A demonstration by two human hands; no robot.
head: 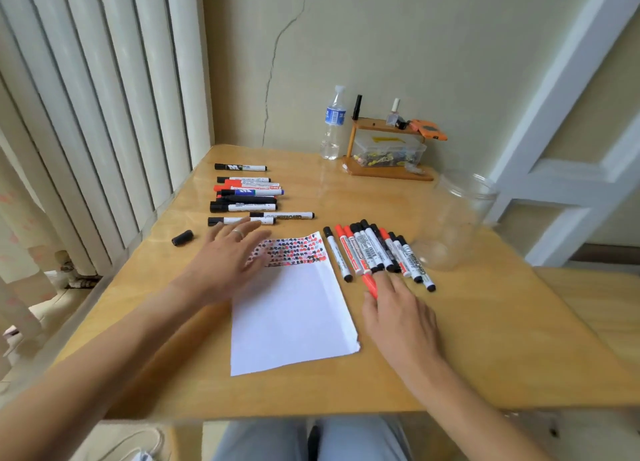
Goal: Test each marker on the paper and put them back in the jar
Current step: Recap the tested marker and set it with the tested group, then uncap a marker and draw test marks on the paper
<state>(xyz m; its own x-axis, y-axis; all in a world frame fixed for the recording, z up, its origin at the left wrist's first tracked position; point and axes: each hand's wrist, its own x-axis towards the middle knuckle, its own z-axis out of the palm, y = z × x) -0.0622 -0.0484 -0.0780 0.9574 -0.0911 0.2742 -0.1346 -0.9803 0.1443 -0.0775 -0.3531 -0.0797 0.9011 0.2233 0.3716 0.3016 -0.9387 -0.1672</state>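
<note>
Red-capped marker (370,285) on the wooden table (485,322), pinched at the right hand's (398,317) fingertips, at three o'clock of the paper (294,315), left hand (228,256) flat, fingers spread on the paper's top edge, jar (453,218) at one o'clock.

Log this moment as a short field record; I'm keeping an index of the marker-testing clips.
paper: white sheet, red and black test marks across its top
jar: clear plastic jar, upright, empty, right of the markers
markers: two groups, back left and right of the paper
left hand: flat over the paper's top left
right hand: touching a red marker
</note>
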